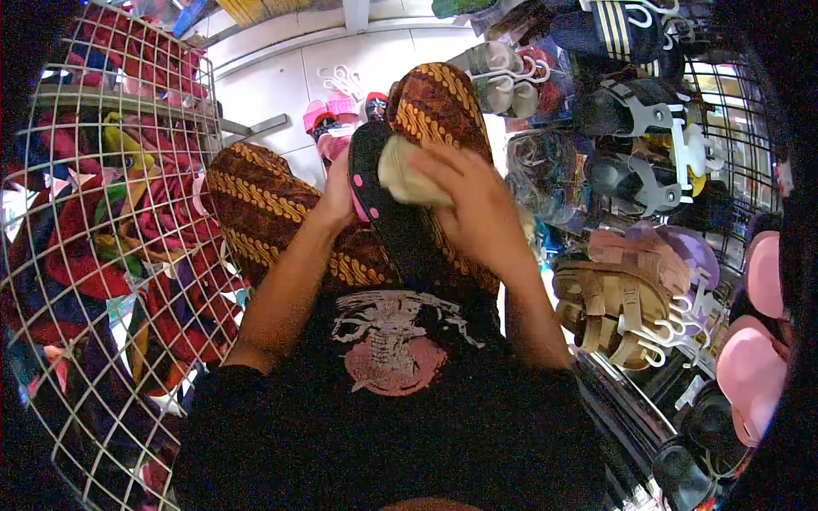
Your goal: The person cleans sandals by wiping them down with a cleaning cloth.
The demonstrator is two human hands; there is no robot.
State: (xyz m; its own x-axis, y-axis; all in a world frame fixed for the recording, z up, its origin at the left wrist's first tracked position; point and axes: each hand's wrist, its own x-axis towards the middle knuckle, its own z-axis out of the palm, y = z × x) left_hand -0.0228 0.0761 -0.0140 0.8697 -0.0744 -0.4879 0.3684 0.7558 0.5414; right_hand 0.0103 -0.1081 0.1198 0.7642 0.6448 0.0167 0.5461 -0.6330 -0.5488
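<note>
My left hand [338, 194] is closed around the left edge of a black sandal [367, 152] with pink spots along its side. The sandal is held over my lap, against the brown and yellow patterned trousers [439, 98]. My right hand [469, 192], slightly blurred, grips a folded beige cloth [402, 177] that lies against the sandal's face. The cloth and my right hand hide part of the sandal.
A wire basket [111, 204] of red and coloured goods stands at left. On the floor ahead are pink shoes [342, 106] and white hangers [341, 78]. Racks at right hold black sandals [626, 183], brown sandals [609, 294] and pink sandals [750, 370].
</note>
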